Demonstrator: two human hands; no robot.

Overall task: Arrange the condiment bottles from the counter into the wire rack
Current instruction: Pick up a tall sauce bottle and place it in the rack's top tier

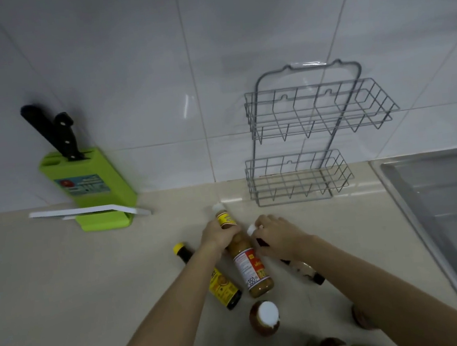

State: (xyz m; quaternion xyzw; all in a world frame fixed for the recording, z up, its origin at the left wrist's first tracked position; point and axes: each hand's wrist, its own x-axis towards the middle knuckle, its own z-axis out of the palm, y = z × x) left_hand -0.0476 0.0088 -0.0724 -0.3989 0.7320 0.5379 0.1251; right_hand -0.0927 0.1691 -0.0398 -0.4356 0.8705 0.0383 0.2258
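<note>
Two bottles are in my hands at once, and I see both from above. My left hand [218, 236] is wrapped around the neck of the tan sauce bottle [247, 260], which stands on the counter [61, 282]; in this view its white cap points away from me toward the wall and its base sits nearer my body. My right hand [280, 235] is closed over the top of a dark bottle [301, 270] with a white cap, just beside the tan one on its right. A yellow-capped soy bottle [215, 279] stands just left of the tan bottle, partly behind my left forearm. A white-lidded jar [265, 317] sits nearer to me, and more jars are near the bottom edge, partly hidden by my right arm. The wire rack [312, 132] hangs on the tiled wall ahead and to the right, both of its baskets empty. I judge the right hand is nearer the rack's lower basket, so both bottles must travel forward and rightward, kept upright. A green knife block [92, 187] stands well apart on the left, and a steel sink [452, 201] lies at the far right
</note>
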